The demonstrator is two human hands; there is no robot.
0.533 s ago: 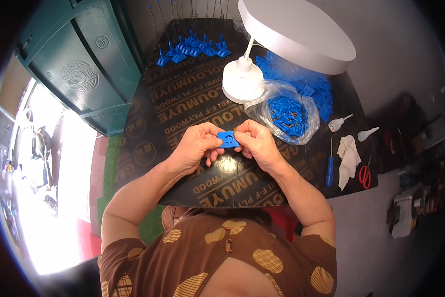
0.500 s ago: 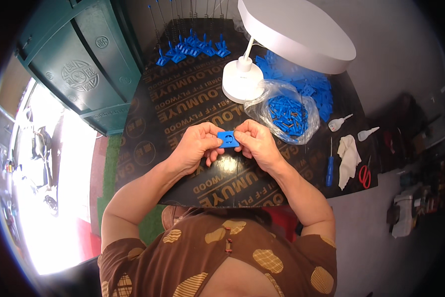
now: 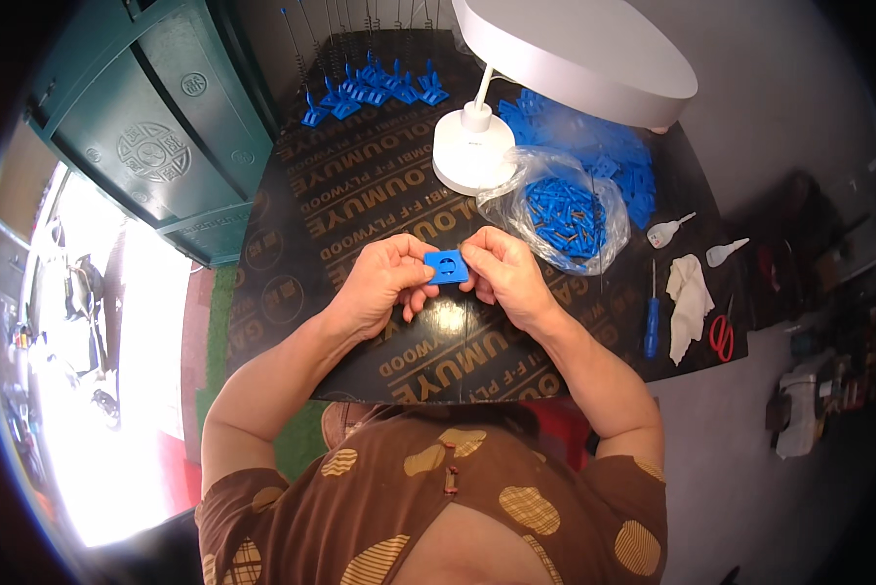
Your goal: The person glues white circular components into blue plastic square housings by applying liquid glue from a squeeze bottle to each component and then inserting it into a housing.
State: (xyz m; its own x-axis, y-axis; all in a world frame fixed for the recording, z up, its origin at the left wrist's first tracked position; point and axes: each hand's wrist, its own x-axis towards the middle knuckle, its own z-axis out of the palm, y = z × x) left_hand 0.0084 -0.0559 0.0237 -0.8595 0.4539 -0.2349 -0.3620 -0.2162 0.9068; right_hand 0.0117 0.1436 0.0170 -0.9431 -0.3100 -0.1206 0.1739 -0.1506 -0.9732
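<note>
Between my two hands, over the middle of the dark table, is a small square blue plastic plate (image 3: 447,267) with a round cut-out. My left hand (image 3: 387,282) pinches its left edge between thumb and fingers. On the opposite edge, my right hand (image 3: 504,277) grips the plate with thumb and curled fingers. Just beyond my right hand lies a clear plastic bag (image 3: 504,202) of small blue pointed pieces (image 3: 565,219). Behind the bag is a heap of flat blue plates (image 3: 594,146).
A white lamp (image 3: 472,151) stands on the dark plywood table (image 3: 360,361). At back left are blue stands with thin springy rods (image 3: 370,86). Toward the right lie a blue screwdriver (image 3: 651,327), white cloth (image 3: 689,304), red scissors (image 3: 721,338) and two small white bottles (image 3: 669,231).
The view has shifted slightly. Both hands keep hold of the blue plate, which shows little change in position or tilt.
</note>
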